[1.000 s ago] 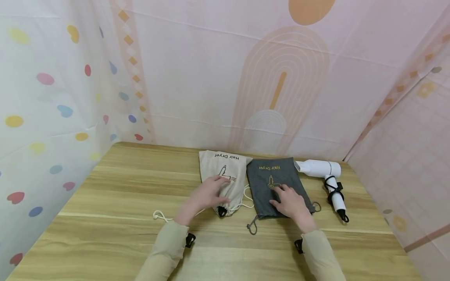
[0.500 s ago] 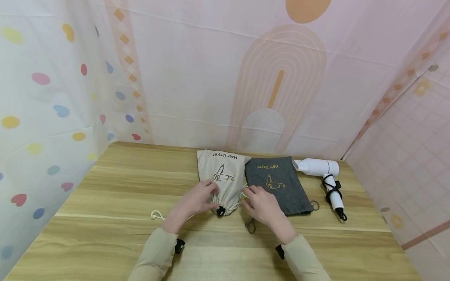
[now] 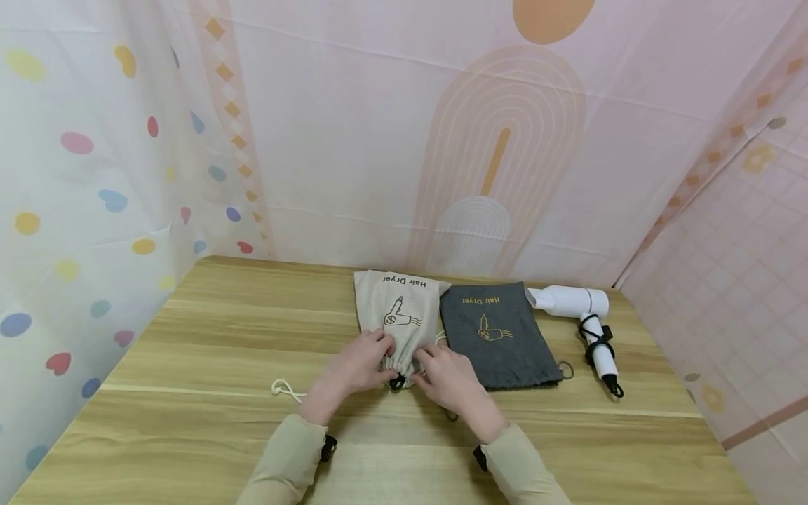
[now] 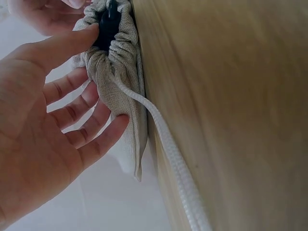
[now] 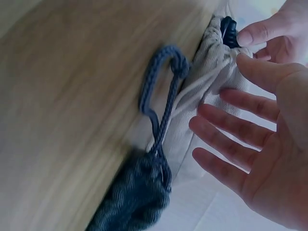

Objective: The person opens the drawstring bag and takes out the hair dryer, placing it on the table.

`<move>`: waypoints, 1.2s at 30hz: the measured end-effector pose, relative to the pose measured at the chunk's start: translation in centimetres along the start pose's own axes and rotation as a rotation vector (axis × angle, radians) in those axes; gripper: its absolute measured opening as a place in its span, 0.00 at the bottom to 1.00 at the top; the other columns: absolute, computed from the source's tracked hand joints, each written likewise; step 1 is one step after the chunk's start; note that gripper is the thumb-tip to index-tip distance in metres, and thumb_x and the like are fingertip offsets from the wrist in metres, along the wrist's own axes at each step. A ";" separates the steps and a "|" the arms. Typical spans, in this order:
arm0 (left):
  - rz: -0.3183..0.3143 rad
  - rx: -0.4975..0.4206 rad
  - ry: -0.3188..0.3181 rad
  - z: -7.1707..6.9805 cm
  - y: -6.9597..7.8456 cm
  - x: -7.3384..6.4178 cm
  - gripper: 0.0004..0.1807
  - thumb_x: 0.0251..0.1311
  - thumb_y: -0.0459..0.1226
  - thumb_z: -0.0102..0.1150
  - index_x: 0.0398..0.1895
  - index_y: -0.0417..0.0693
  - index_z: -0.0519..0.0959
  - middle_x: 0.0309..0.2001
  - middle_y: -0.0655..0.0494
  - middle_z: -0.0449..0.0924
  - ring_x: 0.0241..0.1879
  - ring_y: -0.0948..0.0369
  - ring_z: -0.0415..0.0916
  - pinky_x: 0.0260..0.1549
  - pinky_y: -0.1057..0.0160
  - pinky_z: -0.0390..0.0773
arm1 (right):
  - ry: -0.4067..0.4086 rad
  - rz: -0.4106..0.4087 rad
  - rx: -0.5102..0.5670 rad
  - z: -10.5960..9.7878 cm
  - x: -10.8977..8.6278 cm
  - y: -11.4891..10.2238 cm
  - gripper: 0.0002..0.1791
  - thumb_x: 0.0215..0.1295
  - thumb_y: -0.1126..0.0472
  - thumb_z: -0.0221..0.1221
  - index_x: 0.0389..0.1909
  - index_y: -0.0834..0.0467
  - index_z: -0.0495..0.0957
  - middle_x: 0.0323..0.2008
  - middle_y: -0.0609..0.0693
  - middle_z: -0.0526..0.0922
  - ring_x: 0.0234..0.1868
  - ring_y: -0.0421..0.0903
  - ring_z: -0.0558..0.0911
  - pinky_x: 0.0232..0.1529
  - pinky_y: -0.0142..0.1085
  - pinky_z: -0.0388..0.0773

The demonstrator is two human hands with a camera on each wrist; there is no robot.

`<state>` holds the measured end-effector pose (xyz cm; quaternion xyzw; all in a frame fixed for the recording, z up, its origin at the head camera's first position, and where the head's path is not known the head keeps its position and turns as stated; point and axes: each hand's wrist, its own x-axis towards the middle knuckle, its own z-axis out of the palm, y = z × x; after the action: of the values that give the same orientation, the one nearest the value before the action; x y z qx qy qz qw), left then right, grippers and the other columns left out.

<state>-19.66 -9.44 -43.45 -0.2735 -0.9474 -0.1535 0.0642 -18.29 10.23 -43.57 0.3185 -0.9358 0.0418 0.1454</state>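
A beige drawstring bag (image 3: pixel 404 298) printed "Hair Dryer" lies on the table, with a black looped end (image 3: pixel 396 383) showing in its gathered mouth. My left hand (image 3: pixel 358 361) rests on the left side of that mouth; in the left wrist view its thumb tip is at the black end and its fingers lie loosely along the cloth. On the other side, my right hand (image 3: pixel 449 379) touches the bag with fingers extended and spread, as the right wrist view shows. A white drawstring (image 4: pixel 168 139) trails out on the left-hand side. Neither hand is curled round anything.
Right of the beige bag lies a dark grey drawstring bag (image 3: pixel 511 361), its grey cord loop (image 5: pixel 166 86) near my right hand. A white hair dryer (image 3: pixel 574 301) with its black cord wound round the handle lies beyond. Patterned curtains (image 3: pixel 353 140) stand behind the wooden table (image 3: pixel 240 337).
My right hand has left the dark grey bag and moved left onto the beige bag's mouth. My left hand has slid down from the printed middle to the mouth.
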 end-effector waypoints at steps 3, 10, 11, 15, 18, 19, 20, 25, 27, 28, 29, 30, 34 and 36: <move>-0.004 0.001 -0.001 0.1 0.1 0.0 0.18 0.47 0.44 0.71 0.31 0.48 0.70 0.32 0.55 0.70 0.34 0.57 0.68 0.30 0.60 0.72 | -0.003 0.008 -0.018 0.2 0.3 -0.3 0.16 0.56 0.46 0.64 0.39 0.52 0.78 0.35 0.46 0.79 0.32 0.44 0.79 0.23 0.35 0.74; -0.008 -0.001 -0.028 0.1 0.1 0.2 0.16 0.49 0.45 0.70 0.31 0.48 0.73 0.34 0.56 0.72 0.35 0.58 0.69 0.33 0.60 0.73 | 0.062 0.003 -0.094 0.8 0.7 -0.8 0.18 0.52 0.43 0.67 0.31 0.52 0.77 0.28 0.45 0.76 0.27 0.43 0.77 0.20 0.35 0.74; 0.000 0.002 -0.031 0.1 0.1 0.2 0.15 0.49 0.44 0.69 0.31 0.48 0.74 0.34 0.56 0.72 0.35 0.58 0.69 0.33 0.60 0.73 | 0.073 0.000 -0.114 0.9 0.7 -0.9 0.18 0.51 0.43 0.67 0.30 0.52 0.77 0.27 0.46 0.76 0.26 0.43 0.77 0.20 0.35 0.74; 0.051 0.022 -0.034 0.0 0.0 0.3 0.14 0.49 0.44 0.69 0.29 0.48 0.74 0.31 0.58 0.71 0.32 0.59 0.69 0.31 0.62 0.71 | 0.081 -0.007 -0.171 1.1 1.0 -1.3 0.17 0.50 0.45 0.68 0.26 0.53 0.77 0.25 0.46 0.76 0.24 0.43 0.76 0.19 0.35 0.74; 0.091 0.039 -0.025 0.0 -0.2 0.4 0.13 0.49 0.43 0.69 0.29 0.48 0.74 0.30 0.59 0.70 0.31 0.60 0.70 0.29 0.64 0.71 | 0.060 -0.007 -0.190 1.1 1.2 -1.4 0.16 0.52 0.46 0.67 0.24 0.53 0.77 0.24 0.46 0.75 0.23 0.43 0.76 0.18 0.35 0.73; 0.103 0.041 -0.022 0.0 -0.2 0.4 0.13 0.49 0.42 0.69 0.29 0.48 0.74 0.30 0.59 0.70 0.30 0.61 0.70 0.29 0.64 0.71 | 0.053 -0.008 -0.194 1.1 1.3 -1.5 0.15 0.53 0.47 0.67 0.23 0.53 0.77 0.24 0.46 0.75 0.23 0.42 0.76 0.18 0.35 0.73; 0.114 0.042 -0.019 0.0 -0.3 0.5 0.13 0.49 0.42 0.69 0.29 0.48 0.75 0.30 0.59 0.71 0.29 0.61 0.70 0.29 0.64 0.71 | 0.048 -0.010 -0.197 1.1 1.3 -1.5 0.15 0.53 0.47 0.67 0.23 0.53 0.77 0.24 0.46 0.75 0.22 0.42 0.76 0.18 0.35 0.72; 0.159 0.048 -0.009 -0.1 -0.5 0.5 0.12 0.48 0.39 0.70 0.30 0.47 0.75 0.30 0.59 0.73 0.29 0.63 0.72 0.29 0.65 0.72 | 0.046 -0.029 -0.208 1.0 1.3 -1.5 0.13 0.55 0.49 0.66 0.21 0.53 0.77 0.23 0.45 0.76 0.22 0.42 0.76 0.18 0.35 0.72; 0.172 0.051 -0.006 -0.1 -0.6 0.5 0.11 0.48 0.37 0.70 0.30 0.47 0.75 0.30 0.58 0.73 0.29 0.62 0.73 0.30 0.65 0.73 | 0.051 -0.035 -0.210 1.0 1.3 -1.4 0.13 0.55 0.50 0.65 0.21 0.53 0.77 0.22 0.45 0.77 0.22 0.42 0.77 0.18 0.35 0.72; 0.174 0.051 -0.004 -0.1 -0.6 0.5 0.11 0.47 0.37 0.70 0.30 0.47 0.75 0.30 0.58 0.74 0.29 0.62 0.73 0.30 0.65 0.73 | 0.051 -0.036 -0.210 1.0 1.3 -1.4 0.12 0.55 0.50 0.65 0.21 0.53 0.77 0.22 0.45 0.77 0.22 0.42 0.77 0.18 0.35 0.72; 0.175 0.048 -0.002 -0.1 -0.6 0.6 0.12 0.47 0.36 0.70 0.30 0.47 0.75 0.30 0.58 0.73 0.29 0.63 0.73 0.30 0.65 0.73 | 0.048 -0.037 -0.211 1.0 1.3 -1.4 0.12 0.55 0.51 0.65 0.21 0.53 0.76 0.22 0.45 0.77 0.22 0.42 0.77 0.18 0.35 0.72; 0.176 0.045 0.002 -0.1 -0.6 0.6 0.12 0.46 0.35 0.71 0.30 0.47 0.75 0.30 0.58 0.73 0.29 0.63 0.72 0.30 0.65 0.73 | 0.046 -0.036 -0.211 1.0 1.3 -1.3 0.12 0.55 0.51 0.65 0.21 0.53 0.76 0.22 0.44 0.76 0.22 0.42 0.77 0.18 0.35 0.72; 0.164 0.026 0.007 -0.1 -0.6 0.6 0.13 0.42 0.32 0.70 0.28 0.47 0.74 0.29 0.59 0.71 0.27 0.64 0.69 0.29 0.67 0.72 | 0.037 -0.035 -0.209 0.9 1.2 -1.2 0.12 0.54 0.52 0.65 0.21 0.52 0.75 0.21 0.44 0.76 0.21 0.42 0.76 0.17 0.34 0.71; 0.154 0.017 0.010 -0.1 -0.6 0.6 0.13 0.40 0.31 0.68 0.27 0.47 0.73 0.28 0.59 0.70 0.27 0.64 0.68 0.28 0.67 0.71 | 0.035 -0.034 -0.203 0.9 1.2 -1.2 0.12 0.54 0.52 0.65 0.20 0.52 0.75 0.21 0.44 0.75 0.21 0.42 0.76 0.17 0.35 0.71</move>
<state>-20.52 -9.62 -43.40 -0.3444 -0.9244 -0.1413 0.0828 -18.74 8.44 -44.04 0.3173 -0.9269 -0.0500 0.1941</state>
